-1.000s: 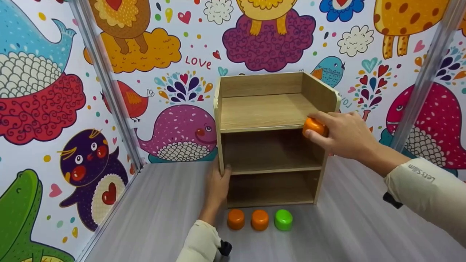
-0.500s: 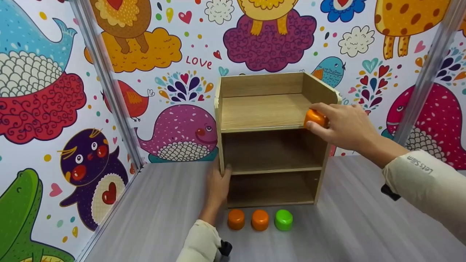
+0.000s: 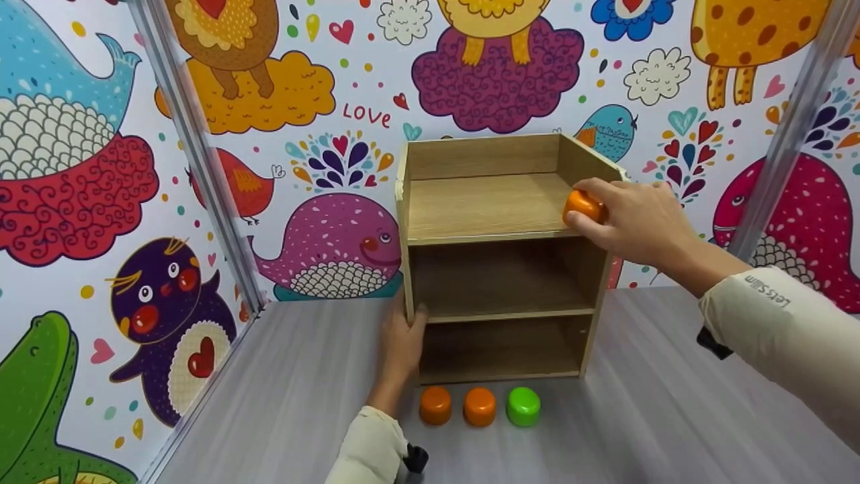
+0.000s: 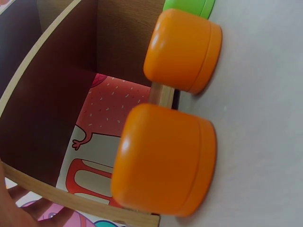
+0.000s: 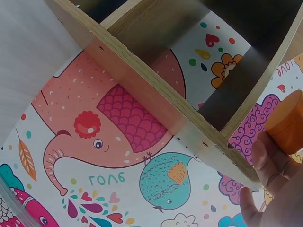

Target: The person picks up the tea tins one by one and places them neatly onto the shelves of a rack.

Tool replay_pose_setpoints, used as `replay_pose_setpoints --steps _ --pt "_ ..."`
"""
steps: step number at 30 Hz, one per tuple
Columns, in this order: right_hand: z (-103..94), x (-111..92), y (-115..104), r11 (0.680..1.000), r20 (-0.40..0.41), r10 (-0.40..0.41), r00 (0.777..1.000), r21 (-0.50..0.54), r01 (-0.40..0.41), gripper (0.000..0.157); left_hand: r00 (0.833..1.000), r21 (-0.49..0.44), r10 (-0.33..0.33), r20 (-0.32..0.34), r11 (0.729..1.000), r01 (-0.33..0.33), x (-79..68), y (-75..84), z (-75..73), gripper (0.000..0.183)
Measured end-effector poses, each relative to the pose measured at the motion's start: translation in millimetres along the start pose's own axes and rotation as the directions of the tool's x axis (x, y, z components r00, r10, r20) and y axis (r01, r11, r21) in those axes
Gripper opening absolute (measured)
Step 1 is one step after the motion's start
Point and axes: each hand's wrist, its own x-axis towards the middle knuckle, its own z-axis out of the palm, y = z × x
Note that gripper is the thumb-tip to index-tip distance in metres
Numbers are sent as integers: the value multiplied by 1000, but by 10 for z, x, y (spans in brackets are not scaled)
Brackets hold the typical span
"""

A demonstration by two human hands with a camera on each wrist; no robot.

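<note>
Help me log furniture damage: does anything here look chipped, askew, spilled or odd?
Yes: the light-brown wooden three-level shelf looks chipped. In the right wrist view, its right side panel's edge shows dark, ragged nicks near the held glossy orange cylinder, breaking the pale wood. Nothing looks spilled or toppled.

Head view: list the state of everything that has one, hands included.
Shelf unit, upright
Left hand, gripping the unit's left side
Right hand, holding an orange cylinder
Held orange cylinder, off the table
Left orange cylinder, standing on the table
Middle orange cylinder, standing, untouched
Green cylinder, standing, untouched
</note>
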Motion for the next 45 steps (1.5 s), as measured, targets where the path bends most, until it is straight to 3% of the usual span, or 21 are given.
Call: replay_pose_setpoints --steps 17,36,45 --pt "13 147 -21 999 10 -4 1000 -38 4 50 1000 -1 0 -15 1000 0 6 -1 11 56" --pt "53 247 -6 998 55 22 998 -62 -19 54 999 -22 -26 20 999 26 -4 3 -2 57" --pt "100 282 9 997 100 45 994 -63 -38 56 1000 -10 -4 6 1000 4 -14 8 5 56"
